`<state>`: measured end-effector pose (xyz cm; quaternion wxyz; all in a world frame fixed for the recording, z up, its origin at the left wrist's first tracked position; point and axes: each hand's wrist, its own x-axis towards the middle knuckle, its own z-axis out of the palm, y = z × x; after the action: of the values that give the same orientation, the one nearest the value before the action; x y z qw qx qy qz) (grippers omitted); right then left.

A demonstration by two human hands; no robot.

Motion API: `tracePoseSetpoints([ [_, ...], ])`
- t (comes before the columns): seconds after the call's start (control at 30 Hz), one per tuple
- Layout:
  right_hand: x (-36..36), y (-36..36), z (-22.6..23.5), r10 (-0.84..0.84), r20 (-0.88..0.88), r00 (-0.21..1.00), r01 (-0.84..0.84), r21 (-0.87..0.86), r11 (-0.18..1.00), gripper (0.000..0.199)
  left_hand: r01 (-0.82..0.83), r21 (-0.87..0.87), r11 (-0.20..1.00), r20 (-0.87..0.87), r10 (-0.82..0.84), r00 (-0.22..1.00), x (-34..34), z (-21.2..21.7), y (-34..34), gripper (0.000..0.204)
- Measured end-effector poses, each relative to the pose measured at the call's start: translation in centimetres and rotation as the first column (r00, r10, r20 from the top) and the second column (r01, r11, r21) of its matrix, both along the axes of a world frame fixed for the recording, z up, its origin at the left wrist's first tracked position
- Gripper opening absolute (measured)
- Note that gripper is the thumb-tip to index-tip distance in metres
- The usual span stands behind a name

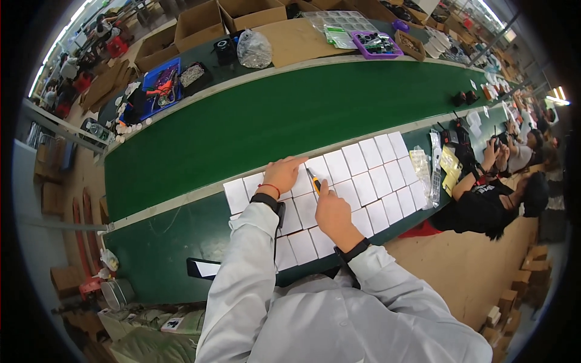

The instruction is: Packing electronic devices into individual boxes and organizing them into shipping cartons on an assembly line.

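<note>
Rows of small white boxes (372, 175) lie packed side by side on the green workbench (175, 242) in front of me. My left hand (281, 175) rests flat on the boxes near the far row, its index finger stretched to the right. My right hand (330, 209) grips a yellow-handled utility knife (315, 181), its tip down on a box just right of the left fingers. Both sleeves are light grey, and a dark band sits on each wrist.
A green conveyor belt (290, 115) runs behind the boxes. Beyond it stand cardboard cartons (200, 24), a blue tray (160, 85), a purple tray (375, 43) and a plastic bag (254, 48). A seated person in black (484, 206) works at my right. A dark phone (203, 268) lies at the near left.
</note>
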<state>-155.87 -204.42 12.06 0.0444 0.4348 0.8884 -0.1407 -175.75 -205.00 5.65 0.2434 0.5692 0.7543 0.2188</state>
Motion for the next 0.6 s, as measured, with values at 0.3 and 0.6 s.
tracePoseSetpoints([
  [0.3,-0.5,-0.2,0.6,0.059,0.158,0.986,-0.051,-0.054,0.997,0.053,0.012,0.053,0.999,-0.032,-0.010,0.999,-0.3,-0.7,-0.3,0.036],
  [0.6,-2.0,-3.2,1.9,0.106,-0.023,0.994,-0.108,-0.064,0.992,0.064,-0.036,0.097,0.995,0.052,0.031,0.998,-3.8,-1.0,-3.5,0.034],
])
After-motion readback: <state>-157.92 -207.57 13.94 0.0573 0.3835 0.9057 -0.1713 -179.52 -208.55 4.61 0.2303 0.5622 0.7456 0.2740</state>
